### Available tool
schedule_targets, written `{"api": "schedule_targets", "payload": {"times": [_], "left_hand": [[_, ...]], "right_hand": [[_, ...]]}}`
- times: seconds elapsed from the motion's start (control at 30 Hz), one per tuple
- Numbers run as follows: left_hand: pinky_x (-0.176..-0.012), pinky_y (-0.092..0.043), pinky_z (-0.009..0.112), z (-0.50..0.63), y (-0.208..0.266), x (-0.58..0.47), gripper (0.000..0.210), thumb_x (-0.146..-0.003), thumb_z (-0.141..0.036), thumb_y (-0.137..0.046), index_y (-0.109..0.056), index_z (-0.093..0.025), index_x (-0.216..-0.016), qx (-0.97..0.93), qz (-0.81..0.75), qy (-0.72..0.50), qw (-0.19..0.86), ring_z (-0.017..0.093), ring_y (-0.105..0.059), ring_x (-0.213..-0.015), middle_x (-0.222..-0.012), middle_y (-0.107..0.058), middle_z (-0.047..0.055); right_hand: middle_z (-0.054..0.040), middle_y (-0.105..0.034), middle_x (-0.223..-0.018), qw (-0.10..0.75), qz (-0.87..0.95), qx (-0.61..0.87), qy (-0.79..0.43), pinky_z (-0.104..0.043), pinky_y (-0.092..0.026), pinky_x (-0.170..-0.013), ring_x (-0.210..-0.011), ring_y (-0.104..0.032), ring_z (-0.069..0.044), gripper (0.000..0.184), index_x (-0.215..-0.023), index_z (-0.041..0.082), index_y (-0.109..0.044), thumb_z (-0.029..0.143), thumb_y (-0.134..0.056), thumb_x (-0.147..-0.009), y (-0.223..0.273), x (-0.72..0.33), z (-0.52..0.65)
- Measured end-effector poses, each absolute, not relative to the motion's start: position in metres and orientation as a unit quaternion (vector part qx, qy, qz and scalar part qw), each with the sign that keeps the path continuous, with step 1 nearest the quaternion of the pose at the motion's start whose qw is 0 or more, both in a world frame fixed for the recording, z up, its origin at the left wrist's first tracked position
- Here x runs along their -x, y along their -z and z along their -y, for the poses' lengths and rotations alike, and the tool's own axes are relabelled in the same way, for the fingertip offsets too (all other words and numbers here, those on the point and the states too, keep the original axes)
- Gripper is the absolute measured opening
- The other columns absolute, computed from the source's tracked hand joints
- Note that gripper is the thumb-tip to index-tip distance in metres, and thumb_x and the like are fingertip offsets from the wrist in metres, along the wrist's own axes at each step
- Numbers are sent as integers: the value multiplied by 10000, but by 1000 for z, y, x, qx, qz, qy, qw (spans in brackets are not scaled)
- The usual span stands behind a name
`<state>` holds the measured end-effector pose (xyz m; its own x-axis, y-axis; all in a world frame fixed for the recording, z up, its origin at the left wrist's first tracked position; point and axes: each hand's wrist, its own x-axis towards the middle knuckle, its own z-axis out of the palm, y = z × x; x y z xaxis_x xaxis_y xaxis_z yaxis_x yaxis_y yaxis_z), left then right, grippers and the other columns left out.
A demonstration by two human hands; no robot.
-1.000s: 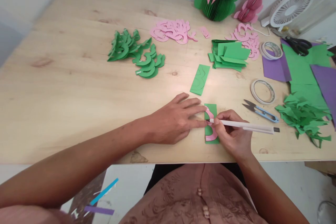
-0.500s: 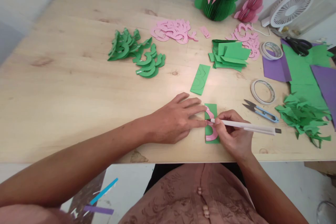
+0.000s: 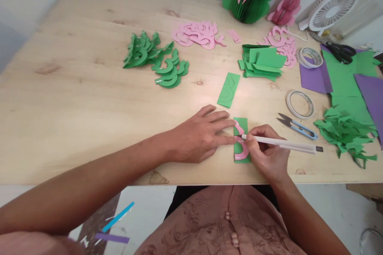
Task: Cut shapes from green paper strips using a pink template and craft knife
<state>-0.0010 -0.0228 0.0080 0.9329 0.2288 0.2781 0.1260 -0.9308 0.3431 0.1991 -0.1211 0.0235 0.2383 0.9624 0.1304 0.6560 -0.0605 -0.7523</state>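
Curved pink paper cut-out [image 3: 241, 156] lies on a green paper card [image 3: 243, 122], lengthwise 12 to 6. Left hand [image 3: 206, 134] comes in from 9 o'clock, fingers spread, two tips pressing card and cut-out, probably to stop slipping. Right hand [image 3: 267, 153], at 4 o'clock, has its grip pinching a white pen [image 3: 284, 143] low on the barrel, presumably for control; tip at the notch between the curves. A second green card bearing a curved outline [image 3: 229, 89] sits near, at 11. Thread snips [image 3: 302, 129] at 3 and stacked green pieces [image 3: 263, 63] at 1, seemingly within easy reach. Worktop [image 3: 89, 99] edge runs close at 6; broader room at 9 to 10, beyond the left forearm.
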Motion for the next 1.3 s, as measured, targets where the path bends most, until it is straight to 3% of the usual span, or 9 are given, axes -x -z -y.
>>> {"api": "schedule_targets", "payload": {"times": [1.3], "left_hand": [[-1064, -322, 503, 22, -8, 1, 473, -882, -134, -488, -586, -284, -1320, -970, -89, -160, 161, 296, -453, -1289, -1403, -543, 88]], "right_hand": [[57, -561, -543, 367, 587, 694, -197, -195, -327, -382, -420, -449, -77, 127, -714, 206, -584, 229, -621, -833, -23, -199, 121]]}}
